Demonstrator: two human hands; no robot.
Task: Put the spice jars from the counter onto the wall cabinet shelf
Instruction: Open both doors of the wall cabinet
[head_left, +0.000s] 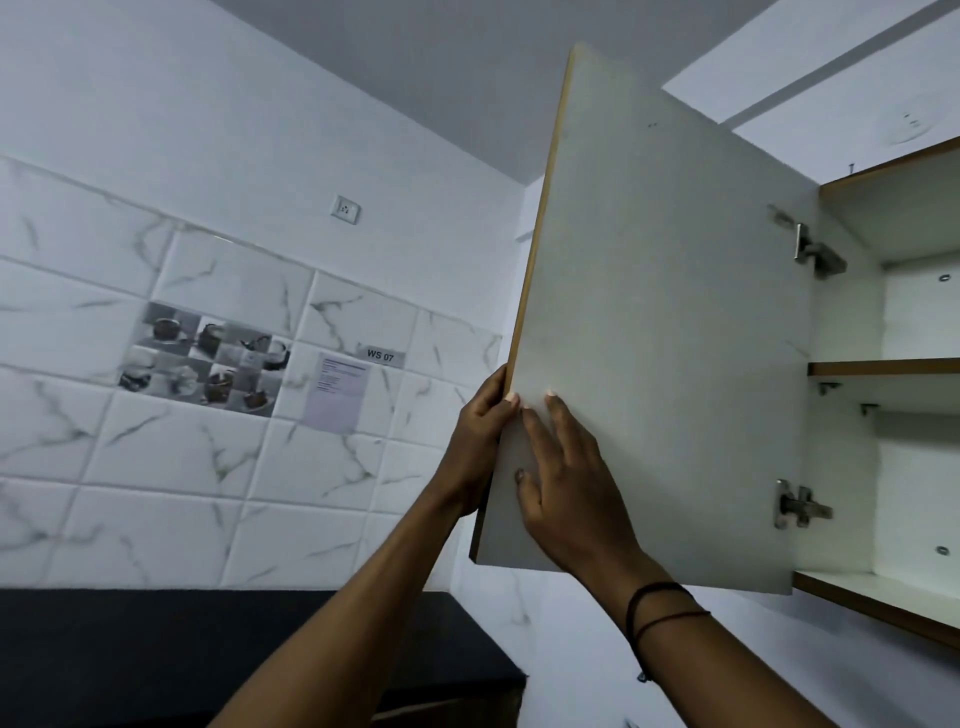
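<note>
Both hands are on the open door (665, 312) of the cabinet (893, 332); the left hand (480, 441) curls round its free edge, thumb on the inner face; the right hand (571, 478) lies flat and spread against that face, holding nothing; this looks like the door-opening step, with no jar yet moved. The shelf (883, 367) shows bare at its front edge; no spice jars are in view, so they are presumably on the counter (208, 649) below, dark and mostly out of sight. Next: let go the door, reach down for a jar. The door swinging back could block the shelf; hinges (815, 254) sit inside the opening.
</note>
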